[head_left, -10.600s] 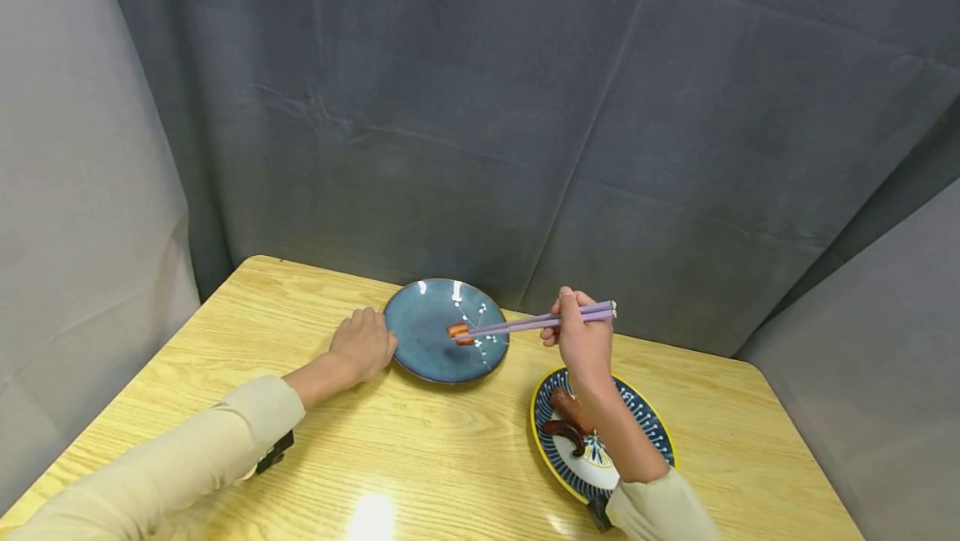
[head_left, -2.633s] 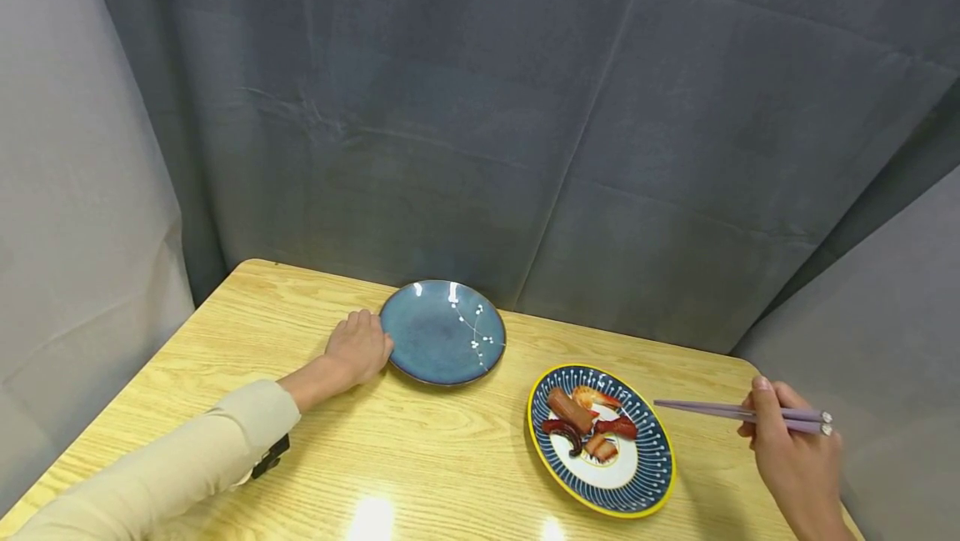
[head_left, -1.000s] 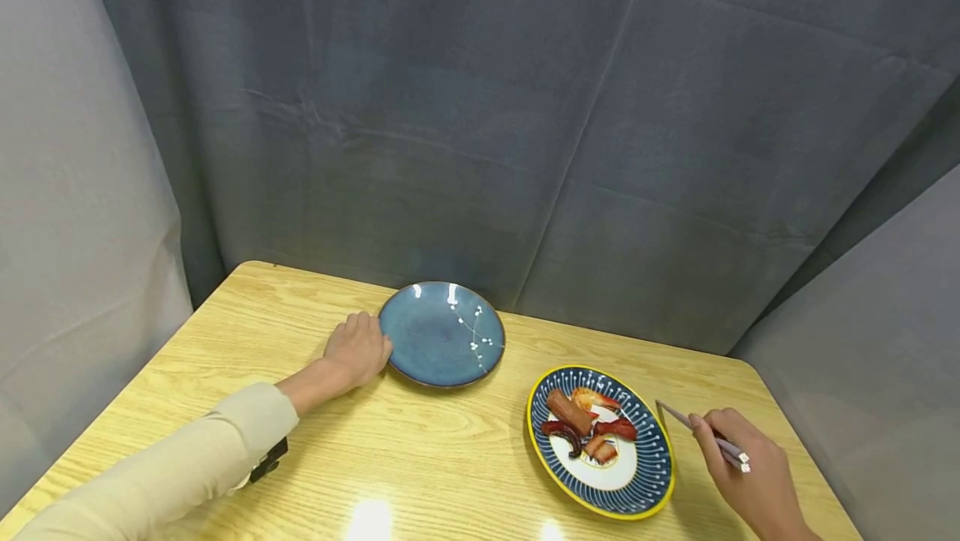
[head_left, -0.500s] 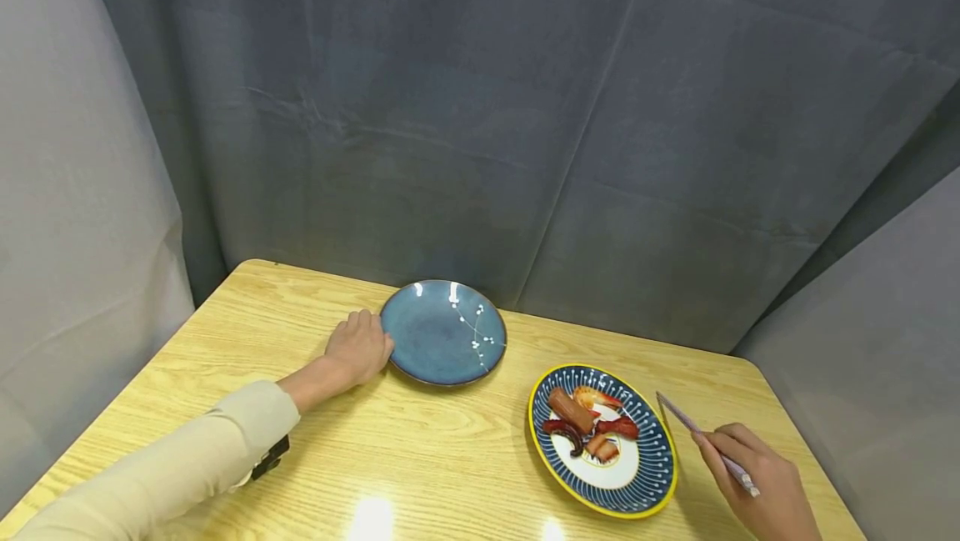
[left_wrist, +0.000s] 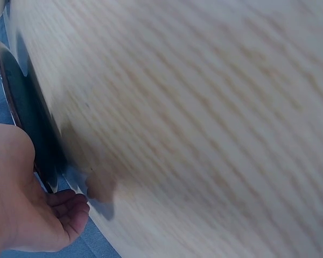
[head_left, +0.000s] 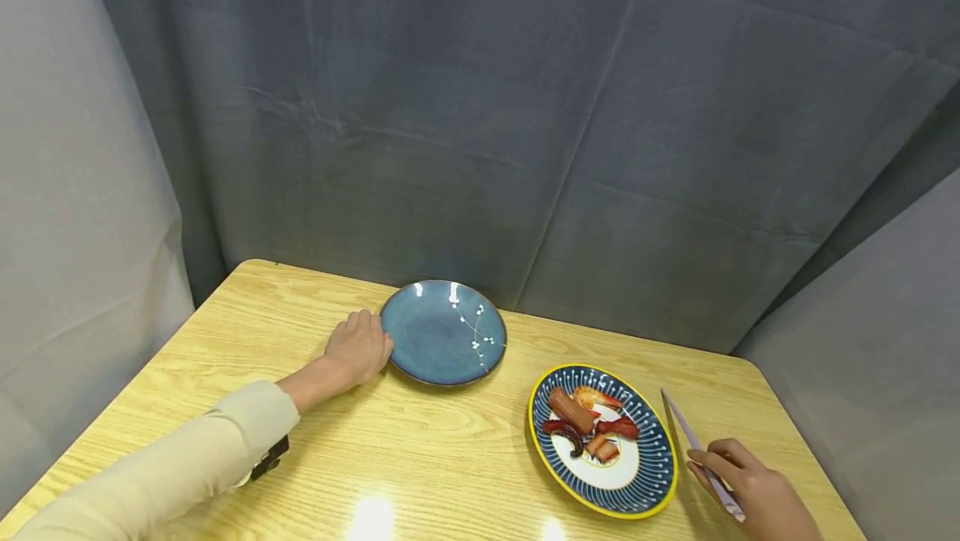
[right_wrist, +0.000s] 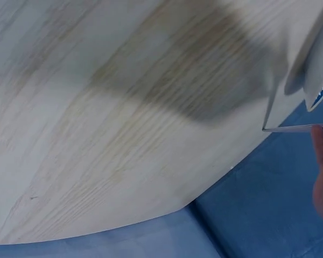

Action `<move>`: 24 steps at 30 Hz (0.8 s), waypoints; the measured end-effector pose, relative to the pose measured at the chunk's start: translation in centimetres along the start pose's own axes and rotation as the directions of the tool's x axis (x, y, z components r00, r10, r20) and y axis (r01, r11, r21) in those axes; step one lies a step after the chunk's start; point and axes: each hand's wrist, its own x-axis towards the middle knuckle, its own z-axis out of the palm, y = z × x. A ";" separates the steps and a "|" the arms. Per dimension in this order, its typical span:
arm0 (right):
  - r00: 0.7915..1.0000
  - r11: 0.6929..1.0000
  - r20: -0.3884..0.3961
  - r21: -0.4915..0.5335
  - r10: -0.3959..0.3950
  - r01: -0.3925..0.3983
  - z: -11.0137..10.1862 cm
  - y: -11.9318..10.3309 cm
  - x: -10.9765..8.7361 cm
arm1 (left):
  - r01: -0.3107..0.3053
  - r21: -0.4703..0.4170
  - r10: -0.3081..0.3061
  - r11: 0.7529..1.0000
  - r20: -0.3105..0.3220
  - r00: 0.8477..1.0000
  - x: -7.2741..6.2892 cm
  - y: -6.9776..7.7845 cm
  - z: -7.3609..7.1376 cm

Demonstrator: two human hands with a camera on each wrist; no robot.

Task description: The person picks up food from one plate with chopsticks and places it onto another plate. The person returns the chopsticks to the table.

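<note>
My left hand (head_left: 360, 349) holds the rim of the blue plate (head_left: 427, 341); in the left wrist view the hand (left_wrist: 27, 209) has its fingers curled near the plate's edge (left_wrist: 27, 107). My right hand (head_left: 761, 491) holds lilac chopsticks (head_left: 684, 424) just right of the patterned plate (head_left: 615, 483). Their tips (right_wrist: 266, 129) meet their shadow at the table surface in the right wrist view. On the patterned plate lie a shrimp (head_left: 592, 397), a brown tube-shaped piece (head_left: 570, 413), a dark curled tentacle (head_left: 564, 436), a red piece (head_left: 617, 428) and a striped meat slice (head_left: 602, 448).
Both plates stand on a light wooden table (head_left: 420, 458). A grey curtain (head_left: 450, 149) hangs along the table's back edge, with paler cloth (head_left: 82, 191) at the left side. The blue plate's surface bears a painted white blossom branch (head_left: 476, 337).
Earlier the chopsticks held a reddish-brown piece over the blue plate; that plate now bears no food. The right hand moved right, then lowered with the chopsticks to the table. The left hand stayed.
</note>
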 end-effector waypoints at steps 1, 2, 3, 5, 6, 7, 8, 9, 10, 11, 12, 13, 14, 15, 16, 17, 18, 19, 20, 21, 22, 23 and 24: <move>0.999 1.000 0.037 -0.007 0.007 -0.007 0.0 -0.1 -0.1 | 0.000 -0.001 0.000 1.000 -0.002 1.000 0.0 0.0 0.0; 0.997 1.000 0.074 -0.016 0.016 -0.015 0.0 -0.2 -0.2 | 0.000 -0.002 0.000 1.000 -0.002 1.000 0.0 0.0 0.0; 0.994 0.999 0.108 -0.023 0.026 -0.024 -0.1 -0.3 -0.2 | 0.000 -0.001 0.000 1.000 -0.003 1.000 0.0 0.0 0.0; 0.981 0.998 0.190 -0.050 0.032 -0.023 -0.3 -0.5 -0.2 | 0.002 -0.001 -0.002 1.000 -0.001 1.000 0.0 0.1 0.0; 0.971 0.997 0.234 -0.073 0.038 -0.022 -0.3 -0.6 -0.2 | 0.003 -0.001 -0.003 1.000 -0.002 1.000 0.0 0.1 0.0; 0.958 0.995 0.283 -0.095 0.041 -0.015 -0.4 -0.6 -0.2 | 0.003 -0.002 -0.003 1.000 -0.001 1.000 0.0 0.1 0.0; 0.946 0.994 0.323 -0.110 0.039 -0.004 -0.4 -0.7 -0.2 | 0.003 -0.004 -0.003 1.000 -0.001 1.000 0.0 0.1 0.0; 0.929 0.992 0.367 -0.123 0.041 0.004 -0.5 -0.8 -0.1 | 0.002 -0.006 -0.002 1.000 -0.001 1.000 0.0 0.1 0.0; 0.909 0.991 0.414 -0.134 0.040 0.017 -0.5 -0.8 -0.2 | 0.001 -0.008 -0.001 1.000 -0.001 1.000 0.0 0.1 0.0; 0.894 0.989 0.447 -0.143 0.042 0.025 -0.5 -0.8 -0.2 | 0.000 -0.009 0.000 1.000 0.001 1.000 0.0 0.1 0.0; 0.879 0.989 0.475 -0.148 0.042 0.032 -0.4 -0.8 -0.2 | -0.002 -0.006 0.002 1.000 0.000 1.000 0.0 0.1 0.0; 0.868 0.989 0.496 -0.145 0.041 0.036 -0.4 -0.8 -0.2 | -0.003 -0.004 0.003 1.000 0.001 1.000 0.0 0.1 -0.1; 0.861 0.989 0.507 -0.143 0.036 0.043 -0.4 -0.7 -0.3 | -0.004 -0.003 0.004 1.000 0.000 1.000 0.0 0.1 -0.1; 0.855 0.989 0.518 -0.140 0.030 0.050 -0.3 -0.7 -0.4 | -0.004 -0.003 0.004 1.000 0.001 1.000 0.0 0.1 -0.1; 0.854 0.989 0.520 -0.138 0.018 0.062 -0.2 -0.7 -0.4 | -0.004 -0.003 0.004 1.000 0.002 1.000 0.0 0.1 -0.1; 0.857 0.989 0.515 -0.134 0.010 0.069 -0.1 -0.6 -0.5 | -0.003 -0.002 0.003 1.000 0.005 1.000 0.0 0.1 -0.1; 0.862 0.989 0.507 -0.126 -0.005 0.080 0.0 -0.5 -0.6 | -0.002 -0.003 0.002 1.000 0.007 1.000 0.0 0.1 -0.1; 0.868 0.989 0.496 -0.120 -0.015 0.085 0.2 -0.5 -0.7 | 0.001 -0.005 -0.001 1.000 0.010 1.000 0.0 0.0 -0.1; 0.870 0.989 0.492 -0.113 -0.023 0.091 0.3 -0.4 -0.7 | 0.004 -0.008 -0.004 1.000 0.014 1.000 0.0 0.0 -0.1; 0.870 0.989 0.492 -0.106 -0.034 0.099 0.5 -0.3 -0.8 | 0.006 -0.010 -0.006 1.000 0.016 1.000 0.0 0.1 -0.1; 0.867 0.990 0.496 -0.102 -0.037 0.101 0.7 -0.2 -0.9 | 0.008 -0.013 -0.008 1.000 0.017 1.000 0.0 0.1 -0.1; 0.862 0.991 0.507 -0.097 -0.034 0.096 0.8 -0.1 -0.9 | 0.010 -0.014 -0.010 1.000 0.019 1.000 0.0 0.1 -0.1; 0.853 0.991 0.522 -0.093 -0.029 0.091 1.0 0.0 -1.0 | 0.012 -0.017 -0.011 1.000 0.020 1.000 0.0 0.1 -0.1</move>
